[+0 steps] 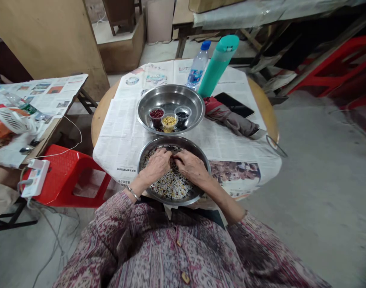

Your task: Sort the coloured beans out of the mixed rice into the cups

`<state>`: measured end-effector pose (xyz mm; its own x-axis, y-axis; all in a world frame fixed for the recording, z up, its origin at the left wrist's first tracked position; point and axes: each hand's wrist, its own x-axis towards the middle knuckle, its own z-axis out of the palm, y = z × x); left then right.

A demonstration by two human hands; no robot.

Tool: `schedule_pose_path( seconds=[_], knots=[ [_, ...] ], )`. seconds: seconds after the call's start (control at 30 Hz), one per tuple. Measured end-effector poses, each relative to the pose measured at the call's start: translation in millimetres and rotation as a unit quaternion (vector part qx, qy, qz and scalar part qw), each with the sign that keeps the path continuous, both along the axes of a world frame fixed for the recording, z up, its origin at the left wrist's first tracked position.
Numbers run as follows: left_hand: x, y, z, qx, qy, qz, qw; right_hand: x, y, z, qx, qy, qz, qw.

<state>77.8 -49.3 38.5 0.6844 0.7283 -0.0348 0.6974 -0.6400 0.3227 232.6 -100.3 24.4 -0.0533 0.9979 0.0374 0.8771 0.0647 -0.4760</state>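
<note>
A steel basin close to my body holds mixed grains and beans, white, yellow and dark. Both hands are inside it. The fingers of my left hand curl down at the far part of the mix. Facing it, my right hand has its fingers bent inward, close to the left fingertips. Whatever the fingertips pinch is too small or hidden. Just beyond, a wider steel basin carries clear cups of red beans, yellow beans and black beans.
Newspaper covers the round table. A teal bottle, a water bottle, a folded umbrella and a dark phone or tablet lie or stand behind. At left are a red stool, a power strip and a fan.
</note>
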Motion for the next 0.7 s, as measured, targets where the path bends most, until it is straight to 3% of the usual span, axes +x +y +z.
schedule_pose_path(
  seconds=[0.17, 0.37, 0.53, 0.7],
  knots=[
    [-21, -27, 6.2, -0.020, 0.010, -0.040, 0.999, -1, -28, 0, 0.033, 0.043, 0.077, 0.996],
    [-41, -55, 18.5, -0.014, -0.019, -0.049, 0.999, -4, -49, 6, 0.047, 0.057, 0.118, 0.990],
    [-50, -52, 11.8, 0.007, -0.038, -0.013, 0.999, 6, -40, 4, 0.073, 0.001, 0.059, 0.996],
    [-51, -46, -1.6, 0.064, 0.008, 0.058, 0.996, 7, -31, 2, 0.033, -0.135, 0.013, 0.990]
  ],
)
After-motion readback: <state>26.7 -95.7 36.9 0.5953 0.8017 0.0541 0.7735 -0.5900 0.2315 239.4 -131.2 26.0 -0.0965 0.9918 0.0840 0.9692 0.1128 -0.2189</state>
